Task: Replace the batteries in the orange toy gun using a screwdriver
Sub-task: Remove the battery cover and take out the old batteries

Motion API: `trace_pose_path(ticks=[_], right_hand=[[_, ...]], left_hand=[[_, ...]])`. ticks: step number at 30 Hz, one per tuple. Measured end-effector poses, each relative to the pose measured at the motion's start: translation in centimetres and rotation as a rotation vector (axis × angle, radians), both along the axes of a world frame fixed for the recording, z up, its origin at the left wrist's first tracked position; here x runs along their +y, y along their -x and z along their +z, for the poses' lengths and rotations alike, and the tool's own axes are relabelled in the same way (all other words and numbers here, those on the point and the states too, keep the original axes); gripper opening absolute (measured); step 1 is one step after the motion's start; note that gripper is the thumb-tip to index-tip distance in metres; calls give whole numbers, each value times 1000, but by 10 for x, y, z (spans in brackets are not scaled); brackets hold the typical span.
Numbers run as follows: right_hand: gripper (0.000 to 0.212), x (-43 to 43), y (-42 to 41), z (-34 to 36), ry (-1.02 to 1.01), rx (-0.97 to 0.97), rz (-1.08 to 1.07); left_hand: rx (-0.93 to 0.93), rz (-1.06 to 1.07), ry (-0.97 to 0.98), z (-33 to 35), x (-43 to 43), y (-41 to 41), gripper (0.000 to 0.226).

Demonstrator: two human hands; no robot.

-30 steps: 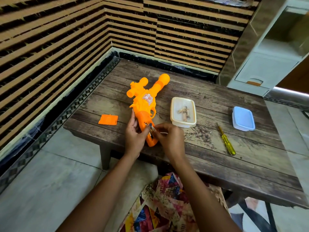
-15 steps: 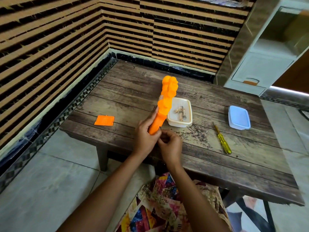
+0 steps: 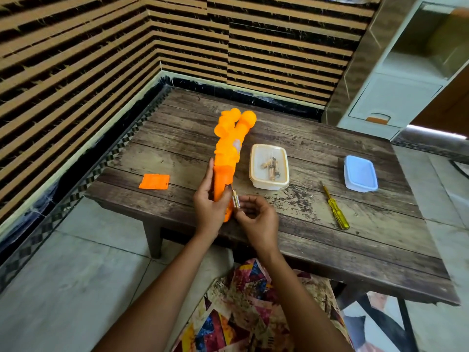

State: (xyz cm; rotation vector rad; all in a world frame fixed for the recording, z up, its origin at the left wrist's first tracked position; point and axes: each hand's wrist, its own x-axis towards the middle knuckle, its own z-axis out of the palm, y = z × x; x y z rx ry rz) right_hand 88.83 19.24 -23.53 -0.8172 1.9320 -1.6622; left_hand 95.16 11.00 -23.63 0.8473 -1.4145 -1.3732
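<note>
Clearly the battery swap itself is in hand: the left hand [image 3: 208, 207] wraps the grip of the gun [image 3: 228, 153], holding it tilted on edge on the table [image 3: 317, 250], while the right hand [image 3: 256, 219] pinches one battery [image 3: 236, 198] upright in its fingertips, just right of the gun's grip. Whether that cell is coming out or going in cannot be told. Either way, the next move probably calls for a steady gun and the cell lined up with the open bay. Counting: one gun; one cover [image 3: 154, 181], left of the gun; one tub [image 3: 269, 166] right of it, holding several cells; one screwdriver [image 3: 335, 207] and one lid [image 3: 360, 174], farther right.
</note>
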Motion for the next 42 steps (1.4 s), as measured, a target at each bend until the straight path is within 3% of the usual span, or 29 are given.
trace_pose_path(ticks=[8,14,19,26,32,42], right_hand=[[30,9,6,3,40,-1,-106],[25,39,56,16,159,19,-459],[19,70,122,24,-72,230,-671],[9,81,160,28,-444,294,-648],[18,78,163,21,-473,297,-614],[15,86,151,19,-508,364,-629]], left_hand=[[114,67,-223,1,-5,-7,71],[151,77,-276,0,-4,-6,69],[154,68,-255,0,-4,-6,67],[160,61,-249,1,-3,-6,67],[141,67,-249,2,-3,-7,67],[153,52,-247,0,-3,-8,68]])
